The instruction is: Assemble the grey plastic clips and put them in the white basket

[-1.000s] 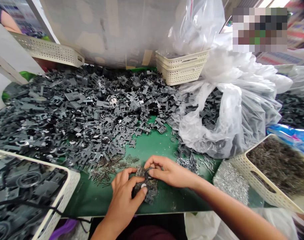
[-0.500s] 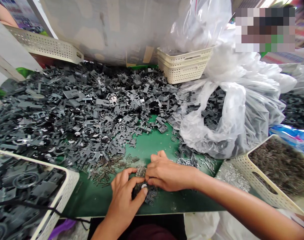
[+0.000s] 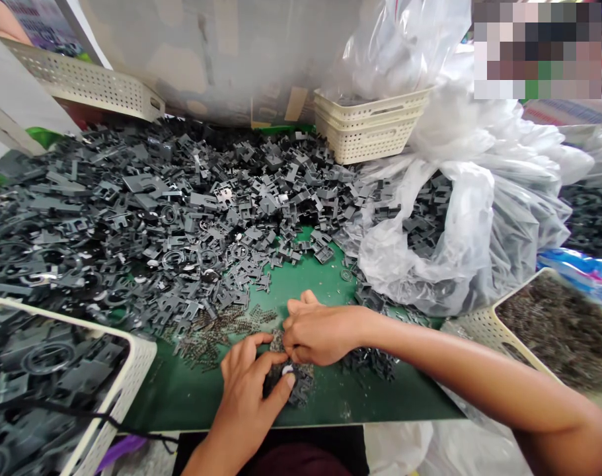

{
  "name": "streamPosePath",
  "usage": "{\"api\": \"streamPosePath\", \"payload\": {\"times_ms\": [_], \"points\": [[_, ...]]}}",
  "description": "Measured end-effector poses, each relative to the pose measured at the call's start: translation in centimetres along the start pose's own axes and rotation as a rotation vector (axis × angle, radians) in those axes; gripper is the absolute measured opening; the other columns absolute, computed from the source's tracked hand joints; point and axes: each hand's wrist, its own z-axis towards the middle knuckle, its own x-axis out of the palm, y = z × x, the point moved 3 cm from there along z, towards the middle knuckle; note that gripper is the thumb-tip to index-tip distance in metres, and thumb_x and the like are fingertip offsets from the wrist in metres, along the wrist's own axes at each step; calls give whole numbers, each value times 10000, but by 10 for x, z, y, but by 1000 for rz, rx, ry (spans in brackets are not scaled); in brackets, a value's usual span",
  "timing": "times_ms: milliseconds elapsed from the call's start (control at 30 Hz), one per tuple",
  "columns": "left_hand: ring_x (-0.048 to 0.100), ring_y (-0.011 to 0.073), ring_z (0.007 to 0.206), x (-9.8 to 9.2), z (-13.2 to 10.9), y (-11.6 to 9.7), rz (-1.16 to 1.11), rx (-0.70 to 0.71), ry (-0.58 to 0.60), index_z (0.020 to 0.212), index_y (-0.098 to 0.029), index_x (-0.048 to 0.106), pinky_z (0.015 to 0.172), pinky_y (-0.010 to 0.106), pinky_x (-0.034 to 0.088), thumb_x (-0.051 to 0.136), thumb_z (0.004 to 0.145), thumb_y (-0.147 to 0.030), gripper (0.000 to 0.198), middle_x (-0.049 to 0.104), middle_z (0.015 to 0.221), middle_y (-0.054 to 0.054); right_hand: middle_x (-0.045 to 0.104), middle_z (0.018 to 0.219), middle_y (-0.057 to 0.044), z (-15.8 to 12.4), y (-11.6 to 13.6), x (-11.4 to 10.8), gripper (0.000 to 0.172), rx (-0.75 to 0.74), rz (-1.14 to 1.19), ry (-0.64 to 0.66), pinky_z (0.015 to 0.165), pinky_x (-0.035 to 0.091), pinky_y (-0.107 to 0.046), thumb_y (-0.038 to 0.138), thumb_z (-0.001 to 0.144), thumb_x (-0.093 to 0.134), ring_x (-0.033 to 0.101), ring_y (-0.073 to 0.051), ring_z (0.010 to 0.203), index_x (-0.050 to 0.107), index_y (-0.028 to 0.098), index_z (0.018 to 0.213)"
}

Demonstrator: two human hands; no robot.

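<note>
Green mat (image 3: 182,396) under nearly everything, cardboard (image 3: 201,59) behind it, and a clear plastic bag (image 3: 459,244) of grey parts at right. Cream baskets around the edges: stacked baskets (image 3: 370,129) at the back, left basket (image 3: 142,360) of grey parts at lower left, right basket (image 3: 484,327) of dark bits at right. Heap of grey plastic parts (image 3: 132,225) over much of the mat, small dark bits (image 3: 206,337) strewn along its near edge. Both hands close together near the mat's front edge. Left hand (image 3: 246,390) curled downward, fingers closed on a small grey part (image 3: 295,390), white disc (image 3: 287,369) showing beside the thumb. Right hand (image 3: 320,334) just above, fingers bunched beside the left fingertips, any grip hidden.
</note>
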Motion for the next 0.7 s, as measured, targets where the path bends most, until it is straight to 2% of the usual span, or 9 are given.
{"api": "streamPosePath", "payload": {"times_ms": [133, 200, 300, 367, 467, 533, 600, 633, 700], "points": [[510, 264, 1048, 2, -2, -4, 10, 15, -90, 953, -294, 653, 869, 446, 421, 545, 841, -342, 163, 562, 1131, 49, 593, 741, -14, -4, -9, -8, 97, 40, 14, -35, 732, 299, -358, 288, 817, 681, 466, -212, 809, 672, 241, 732], [509, 266, 1042, 4, -4, -6, 4, -1, -171, 934, -277, 643, 875, 449, 409, 545, 841, -341, 149, 561, 1128, 57, 607, 810, -20, -3, -27, -19, 153, 192, -40, -164, 738, 291, -354, 367, 869, 619, 481, -210, 831, 675, 241, 803], [513, 270, 1037, 9, -6, -5, 19, -11, -223, 922, -264, 632, 876, 459, 403, 552, 839, -347, 142, 565, 1122, 64, 592, 996, -92, 0, -62, -34, 210, 530, -184, -451, 761, 274, -382, 357, 928, 524, 465, -263, 939, 653, 195, 963], [526, 272, 1027, 13, -6, -2, 39, 3, -215, 937, -265, 622, 863, 465, 417, 566, 834, -361, 152, 571, 1114, 66, 544, 1117, -151, 4, -77, -35, 208, 621, -234, -520, 788, 261, -413, 301, 927, 516, 423, -316, 1032, 643, 147, 988], [539, 266, 1044, 9, -6, 3, 17, 12, -262, 1029, -255, 570, 865, 461, 449, 565, 848, -360, 209, 566, 1127, 80, 531, 1162, -157, 3, -77, -29, 171, 605, -230, -503, 803, 260, -424, 245, 913, 519, 415, -328, 1063, 648, 133, 909], [525, 261, 1101, -1, -4, 4, -1, 61, -338, 1145, -241, 505, 900, 454, 457, 555, 866, -320, 294, 537, 1183, 103, 589, 1046, -114, -6, -62, -26, 167, 574, -204, -476, 784, 279, -398, 278, 912, 532, 465, -282, 984, 640, 152, 892], [460, 268, 1223, -15, -1, -2, 26, 192, -401, 1253, -247, 427, 969, 460, 431, 544, 874, -220, 398, 456, 1313, 128, 617, 873, -48, -18, -39, -24, 169, 435, -103, -387, 768, 302, -363, 330, 896, 569, 501, -222, 877, 627, 175, 859], [417, 271, 1280, -22, 1, -7, 55, 283, -408, 1286, -264, 401, 999, 462, 414, 530, 872, -160, 446, 415, 1368, 128, 615, 819, -22, -24, -25, -22, 165, 313, -9, -317, 772, 314, -349, 334, 886, 587, 509, -198, 842, 620, 181, 835], [410, 240, 1306, -32, 4, -20, 110, 475, -350, 1314, -293, 389, 1038, 426, 394, 478, 869, -70, 506, 439, 1381, 100, 608, 773, 9, -35, 2, -17, 143, 82, 227, -204, 804, 343, -324, 300, 877, 599, 525, -163, 810, 606, 182, 797]]}}
